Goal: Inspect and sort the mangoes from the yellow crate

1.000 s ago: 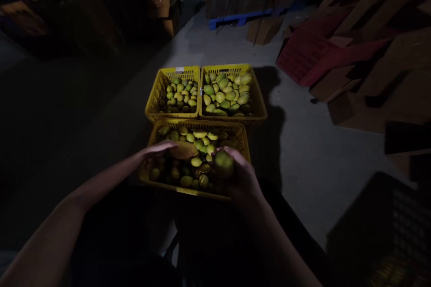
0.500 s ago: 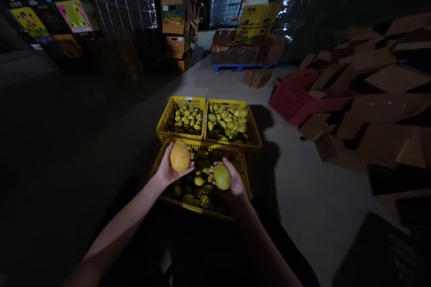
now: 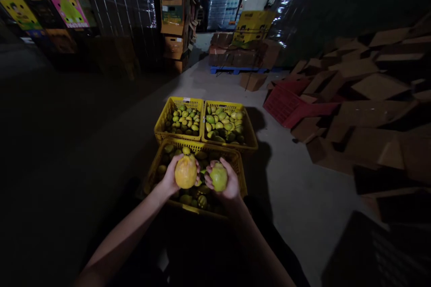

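My left hand (image 3: 171, 180) is wrapped round a large yellow mango (image 3: 186, 172), held above the near yellow crate (image 3: 239, 175). A smaller green mango (image 3: 219, 177) rests in my right hand (image 3: 233, 184), fingers curled about its side. The two fruits are a short gap apart. Under my hands the near crate holds several green and yellowish mangoes, many in shadow or hidden by my hands. Beyond it, two more yellow crates stand side by side: the left crate (image 3: 162, 119) with smaller fruit, the right crate (image 3: 251, 132) with larger, longer ones.
Flattened cardboard boxes (image 3: 373, 119) are heaped on the right beside a red crate (image 3: 284, 103). A blue pallet (image 3: 235, 70) with boxes stands farther back. Stacked cartons (image 3: 173, 20) and a wrapped stack (image 3: 121, 4) rise behind on the left. Grey floor (image 3: 296, 197) surrounds the crates.
The yellow mango in my left hand has come lower and slightly right, nearer to the green one. My right hand has turned a little and shifted slightly left, still holding the green mango.
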Tool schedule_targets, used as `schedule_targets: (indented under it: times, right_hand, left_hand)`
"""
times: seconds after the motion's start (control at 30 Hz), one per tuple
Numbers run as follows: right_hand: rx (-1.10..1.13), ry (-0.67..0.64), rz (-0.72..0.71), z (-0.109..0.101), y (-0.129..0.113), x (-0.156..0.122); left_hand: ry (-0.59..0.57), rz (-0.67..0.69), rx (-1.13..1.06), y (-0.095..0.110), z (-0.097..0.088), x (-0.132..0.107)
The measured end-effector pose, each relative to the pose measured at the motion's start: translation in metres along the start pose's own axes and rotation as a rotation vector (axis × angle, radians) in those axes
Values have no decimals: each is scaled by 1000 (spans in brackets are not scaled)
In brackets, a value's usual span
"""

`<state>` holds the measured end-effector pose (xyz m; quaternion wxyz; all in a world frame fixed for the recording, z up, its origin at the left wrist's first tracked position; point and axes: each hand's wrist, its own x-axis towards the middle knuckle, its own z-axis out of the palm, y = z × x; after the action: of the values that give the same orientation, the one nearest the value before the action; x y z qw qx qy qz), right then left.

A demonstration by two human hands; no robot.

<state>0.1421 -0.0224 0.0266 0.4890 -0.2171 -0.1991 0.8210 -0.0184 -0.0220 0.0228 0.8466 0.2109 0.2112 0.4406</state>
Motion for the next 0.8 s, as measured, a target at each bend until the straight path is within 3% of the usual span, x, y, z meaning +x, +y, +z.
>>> schedule_targets:
  times: [0.23,0.37,0.53,0.7,0.8]
  right_hand:
    - [-1,125,27,-6,0,7]
    - [-68,297,-135,-12,-2,11]
    - [-589,451,-618,-10,6,13]
    - [-1378,229,-779,-14,23,10]
    - [-1582,126,-841,-15,32,7]
  left_hand:
    - [96,-20,-182,0,1,11]
    - [174,88,-296,-10,3,19]
    - [368,172,-336,-29,5,30]
    - [454,187,-299,-37,10,39]
    - [447,268,-217,-34,9,41]
